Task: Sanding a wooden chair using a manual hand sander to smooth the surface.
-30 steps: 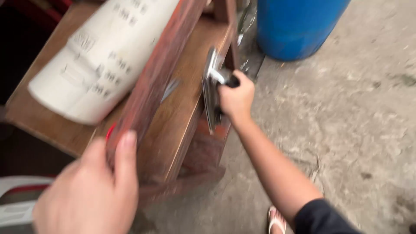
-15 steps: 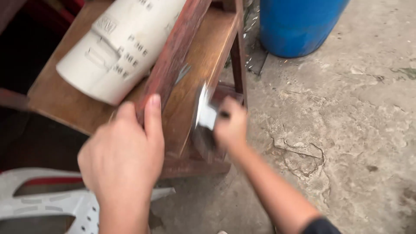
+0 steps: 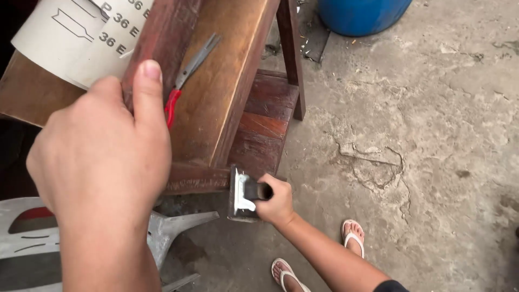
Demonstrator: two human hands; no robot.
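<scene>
1. Cracked concrete floor (image 3: pixel 432 135); blue drum (image 3: pixel 359 13) far right.
2. Wooden bench (image 3: pixel 227 81), left: bears a sandpaper roll (image 3: pixel 75 38) and red-handled scissors (image 3: pixel 186 75).
3. Left hand (image 3: pixel 102 157), closed around a reddish wooden plank (image 3: pixel 162 32) on the bench.
4. Right hand (image 3: pixel 275 200), gripping a metal scraper (image 3: pixel 240 193) against the bench's near end.
5. Sandalled feet (image 3: pixel 351 238), near.

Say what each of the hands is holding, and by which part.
Left hand grips the reddish wooden plank at its near end. Right hand holds a scraper-like tool by its dark handle.

Two hands (image 3: pixel 102 162), one scraper (image 3: pixel 240 193), one scissors (image 3: pixel 186 75).
</scene>
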